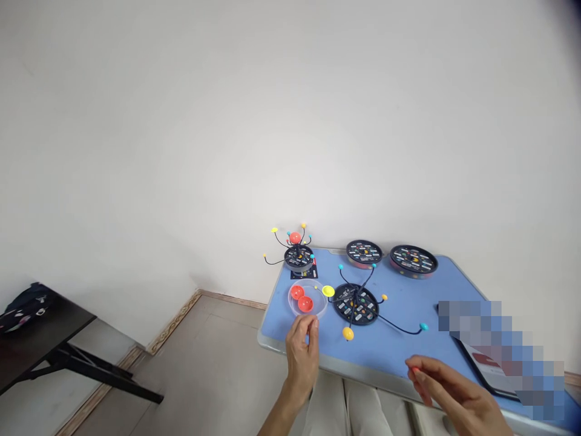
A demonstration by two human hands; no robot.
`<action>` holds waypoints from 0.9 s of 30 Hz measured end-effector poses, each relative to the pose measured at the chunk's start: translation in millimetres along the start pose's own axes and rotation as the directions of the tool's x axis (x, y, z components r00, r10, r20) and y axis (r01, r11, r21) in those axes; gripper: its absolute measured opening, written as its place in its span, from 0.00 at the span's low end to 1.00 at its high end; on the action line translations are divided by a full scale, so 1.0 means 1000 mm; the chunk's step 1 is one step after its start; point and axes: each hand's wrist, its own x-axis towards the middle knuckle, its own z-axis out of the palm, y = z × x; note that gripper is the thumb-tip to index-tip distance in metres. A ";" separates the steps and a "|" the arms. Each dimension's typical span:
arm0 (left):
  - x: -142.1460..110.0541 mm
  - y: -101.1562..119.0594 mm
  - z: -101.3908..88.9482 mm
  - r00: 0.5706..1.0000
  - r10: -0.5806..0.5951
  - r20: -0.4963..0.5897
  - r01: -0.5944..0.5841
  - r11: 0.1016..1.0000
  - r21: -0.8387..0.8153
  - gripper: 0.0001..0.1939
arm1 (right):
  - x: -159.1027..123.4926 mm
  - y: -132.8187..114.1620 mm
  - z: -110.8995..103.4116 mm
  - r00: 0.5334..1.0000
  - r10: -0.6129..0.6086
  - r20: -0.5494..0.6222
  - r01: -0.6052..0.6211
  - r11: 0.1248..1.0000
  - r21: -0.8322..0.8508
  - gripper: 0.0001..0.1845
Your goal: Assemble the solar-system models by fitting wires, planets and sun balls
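Observation:
My left hand (303,346) is at the near rim of a clear round plastic tray (313,313), its fingertips pressed together. What they hold, if anything, is hidden. Two red half-shells (305,304) and a tiny yellow ball (316,287) lie in the tray. My right hand (449,387) pinches a small red piece (415,369) above the table's front edge. Between and beyond the hands sits a solar system model (356,306) on a black printed disc, its curved arms tipped with yellow, orange and teal balls. No red ball shows at its centre.
A second model with a red centre ball (295,238) stands at the back left of the blue table (399,297). Two round black-topped containers (364,252) are by the wall. A tablet (490,363), partly pixelated, lies right. A black table (49,324) stands far left.

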 end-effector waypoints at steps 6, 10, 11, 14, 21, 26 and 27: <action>-0.025 -0.015 0.012 0.986 -0.130 0.104 0.140 0.986 -0.090 0.20 | 0.027 -0.029 0.001 0.996 -0.080 0.040 0.080 0.997 0.008 0.16; -0.006 -0.017 0.024 0.975 -0.111 0.194 0.131 0.987 -0.090 0.20 | 0.040 -0.039 0.010 0.993 -0.062 0.098 0.063 0.998 -0.013 0.17; 0.000 -0.017 0.025 0.971 -0.105 0.213 0.125 0.988 -0.085 0.21 | 0.043 -0.041 0.013 0.992 -0.059 0.115 0.061 0.998 -0.008 0.18; 0.012 -0.015 0.024 0.971 -0.092 0.220 0.110 0.991 -0.071 0.22 | 0.050 -0.046 0.018 0.986 -0.067 0.152 0.071 0.997 -0.020 0.21; -0.056 -0.012 0.041 0.944 -0.282 0.174 0.312 0.933 -0.179 0.31 | 0.071 -0.057 0.011 0.957 -0.173 0.231 0.217 0.959 -0.180 0.26; -0.096 0.013 0.101 0.882 -0.337 0.330 0.458 0.781 -0.426 0.38 | 0.100 -0.072 0.011 0.876 -0.203 0.438 0.370 0.865 -0.339 0.19; -0.093 0.020 0.111 0.892 -0.333 0.307 0.446 0.766 -0.463 0.40 | 0.105 -0.076 0.012 0.855 -0.194 0.481 0.392 0.849 -0.355 0.17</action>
